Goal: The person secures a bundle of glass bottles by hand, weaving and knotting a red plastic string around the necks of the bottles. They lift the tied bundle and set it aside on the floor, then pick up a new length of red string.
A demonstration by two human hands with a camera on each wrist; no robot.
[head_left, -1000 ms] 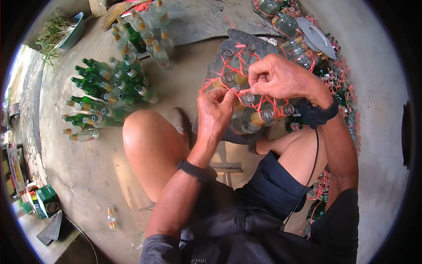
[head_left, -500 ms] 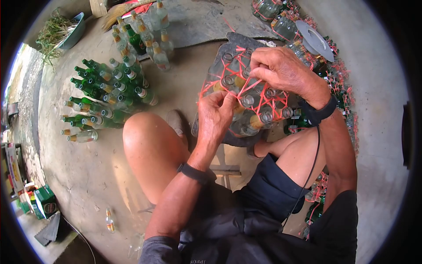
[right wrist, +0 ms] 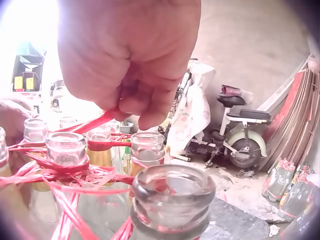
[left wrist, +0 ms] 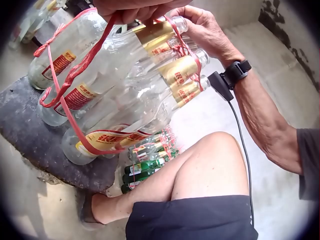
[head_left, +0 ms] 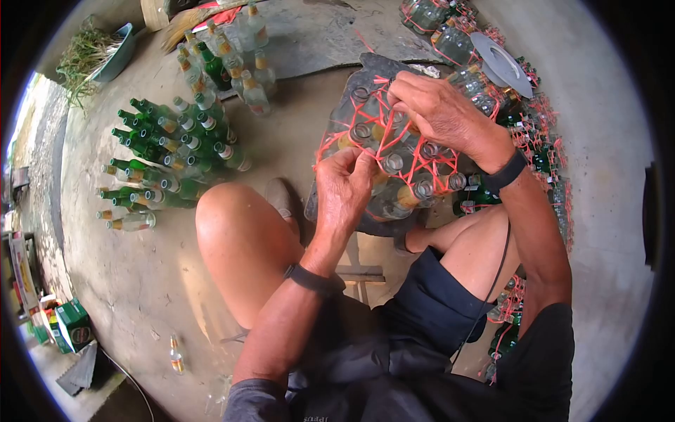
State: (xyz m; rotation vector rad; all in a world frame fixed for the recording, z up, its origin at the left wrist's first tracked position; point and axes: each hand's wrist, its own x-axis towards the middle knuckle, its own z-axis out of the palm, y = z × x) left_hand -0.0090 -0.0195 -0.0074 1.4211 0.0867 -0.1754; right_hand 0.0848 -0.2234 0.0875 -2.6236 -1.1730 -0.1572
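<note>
A bundle of clear glass bottles point(left wrist: 142, 100) with gold neck labels stands on a dark slab point(left wrist: 25, 125) between the person's legs. Red plastic twine point(left wrist: 103, 42) crosses between the necks and loops down around the bottles' sides. At the bundle's near left, the left hand point(head_left: 343, 184) pinches the twine between thumb and fingers beside a bottle mouth. Over the far necks, the right hand point(head_left: 446, 112) grips a red strand point(right wrist: 97, 122) with curled fingers. That strand runs between the two hands. In the left wrist view, the left hand's fingers point(left wrist: 145, 10) show only at the top edge.
Loose green and clear bottles point(head_left: 186, 144) stand on the floor at left, with more clear ones point(head_left: 256, 95) behind. Twine-tied bundles point(head_left: 485, 91) line the right wall, a grey lid point(head_left: 500, 65) on them. A single bottle point(head_left: 176, 355) stands near left. A scooter point(right wrist: 245, 135) is parked behind.
The right hand has moved up and away from the left hand, drawing the red strand out longer between them. The left hand has stayed nearly in place at the necks.
</note>
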